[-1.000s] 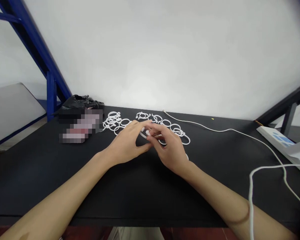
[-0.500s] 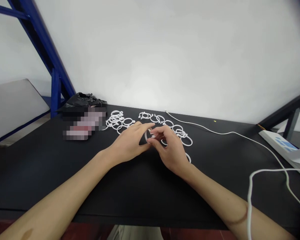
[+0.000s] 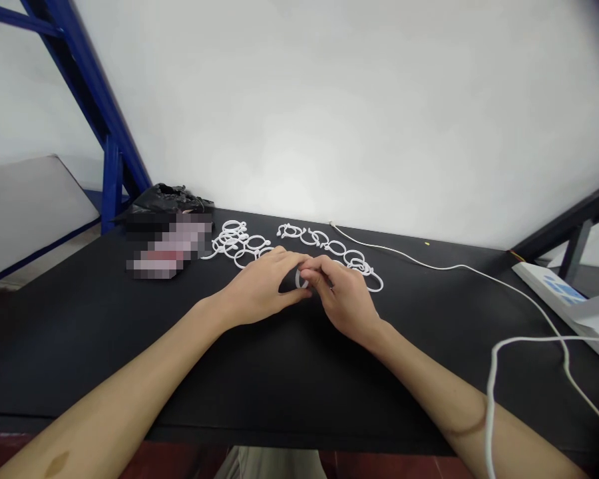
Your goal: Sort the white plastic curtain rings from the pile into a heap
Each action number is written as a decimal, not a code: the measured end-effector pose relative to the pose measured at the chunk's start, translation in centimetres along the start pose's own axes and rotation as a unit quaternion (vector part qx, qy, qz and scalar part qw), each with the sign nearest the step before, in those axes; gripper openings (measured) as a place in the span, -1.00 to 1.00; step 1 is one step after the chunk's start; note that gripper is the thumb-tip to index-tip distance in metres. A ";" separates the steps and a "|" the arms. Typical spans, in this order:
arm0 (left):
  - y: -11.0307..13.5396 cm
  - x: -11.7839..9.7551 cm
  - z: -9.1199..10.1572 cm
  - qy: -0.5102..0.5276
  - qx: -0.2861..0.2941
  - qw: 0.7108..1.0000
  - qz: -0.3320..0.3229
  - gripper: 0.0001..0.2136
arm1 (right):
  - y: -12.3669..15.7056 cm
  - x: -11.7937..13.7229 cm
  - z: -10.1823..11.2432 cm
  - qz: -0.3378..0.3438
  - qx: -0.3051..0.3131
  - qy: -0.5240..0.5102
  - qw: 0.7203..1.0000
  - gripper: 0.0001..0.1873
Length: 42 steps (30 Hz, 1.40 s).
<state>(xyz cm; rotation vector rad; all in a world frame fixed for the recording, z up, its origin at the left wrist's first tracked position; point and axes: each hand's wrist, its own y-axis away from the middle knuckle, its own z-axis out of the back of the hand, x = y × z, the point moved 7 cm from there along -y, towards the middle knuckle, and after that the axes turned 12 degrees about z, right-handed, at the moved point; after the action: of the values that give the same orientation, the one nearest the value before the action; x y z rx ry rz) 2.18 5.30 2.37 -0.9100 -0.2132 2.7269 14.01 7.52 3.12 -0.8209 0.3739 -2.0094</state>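
Observation:
Between my two hands, just above the black table, is a white plastic ring, partly hidden by fingers. My left hand curves round its left side, thumb below and fingertips above. On its right side my right hand pinches it between thumb and fingers. Beyond my left hand lies a heap of similar white rings with small knobbed ends. More white rings lie in a curved line beyond and beside my right hand, which covers some of them.
A black plastic bag and a blurred-out pinkish item lie at the back left. A white cable runs across the right side and over my right forearm. At the right edge stands a white box. Blue metal frame bars rise on the left.
My right thumb and fingers have closed together on the white ring, covering its right end. Both hands have shifted slightly, and the view has moved a little.

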 end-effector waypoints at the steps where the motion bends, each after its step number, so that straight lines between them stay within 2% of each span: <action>1: 0.0 -0.1 0.0 -0.001 0.000 1.000 -0.003 -0.74 | 0.0 0.0 0.1 0.000 -0.004 -0.004 1.000 -0.85; 9: -0.1 -0.1 0.2 -0.021 -0.009 1.000 -0.001 -0.82 | 0.1 -0.2 0.1 -0.007 -0.016 0.000 1.000 -0.83; 18: -0.3 0.5 0.5 -0.061 -0.059 0.996 0.002 -0.73 | -0.1 0.1 0.7 0.044 -0.043 0.074 0.995 -0.80; 21: -0.5 1.4 1.1 -0.110 -0.106 0.987 0.039 -0.64 | -0.3 -0.7 1.3 0.044 -0.048 0.137 0.988 -0.77; 23: -0.6 2.3 1.6 -0.150 -0.137 0.976 0.078 -0.60 | -0.4 -1.5 1.3 0.044 -0.029 0.200 0.978 -0.76; 28: -0.7 4.6 2.4 -0.208 -0.165 0.951 0.161 -0.60 | -0.2 -3.4 0.0 0.031 0.092 0.275 0.956 -0.72; 31: -0.8 5.5 2.7 -0.248 -0.177 0.935 0.181 -0.63 | 0.0 -3.8 -0.6 0.021 0.127 0.278 0.952 -0.76; 39: -1.0 8.8 4.4 -0.203 -0.242 0.910 0.270 -0.52 | -0.3 -2.9 -0.5 0.033 0.103 0.247 0.963 -0.86; 42: -1.1 9.1 4.6 -0.189 -0.250 0.913 0.260 -0.53 | -0.4 -2.4 -0.3 0.041 0.086 0.232 0.968 -0.85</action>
<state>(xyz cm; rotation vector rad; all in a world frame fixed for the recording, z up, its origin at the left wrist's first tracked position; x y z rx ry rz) -7.41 8.71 1.09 -0.5854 -0.8994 3.4164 14.46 9.78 2.15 -0.2168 0.4786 -2.1102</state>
